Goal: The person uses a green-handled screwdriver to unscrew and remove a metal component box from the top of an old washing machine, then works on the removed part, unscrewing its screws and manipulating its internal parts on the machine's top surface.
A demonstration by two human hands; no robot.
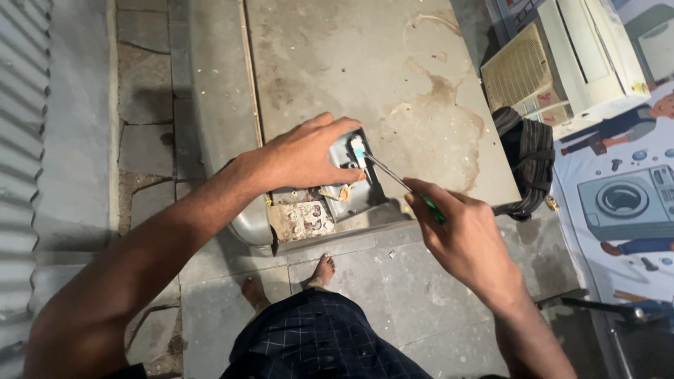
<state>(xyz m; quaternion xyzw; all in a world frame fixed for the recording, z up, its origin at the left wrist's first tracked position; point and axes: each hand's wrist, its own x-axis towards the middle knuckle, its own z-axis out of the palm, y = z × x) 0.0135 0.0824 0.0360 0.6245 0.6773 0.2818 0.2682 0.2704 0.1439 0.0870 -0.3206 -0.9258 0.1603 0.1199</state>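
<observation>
My left hand [309,153] presses down on a small grey metal part [351,175] that lies at the near corner of a large grey appliance casing [365,77]. Its fingers curl over the part's top edge. My right hand [460,235] grips a screwdriver with a green handle [434,208]. The thin metal shaft [385,172] runs up and left to the part, its tip near a pale blue-white piece [357,148]. Beside the part sits a rusty, crusted patch [303,220] of the casing's corner.
The casing's top is stained with a brown ring [428,119]. A coiled dark cable bundle [528,165] lies to its right. A white air-conditioner unit [562,56] rests on a printed banner [625,203]. My bare feet [288,281] stand on stone paving; a corrugated shutter [24,105] is on the left.
</observation>
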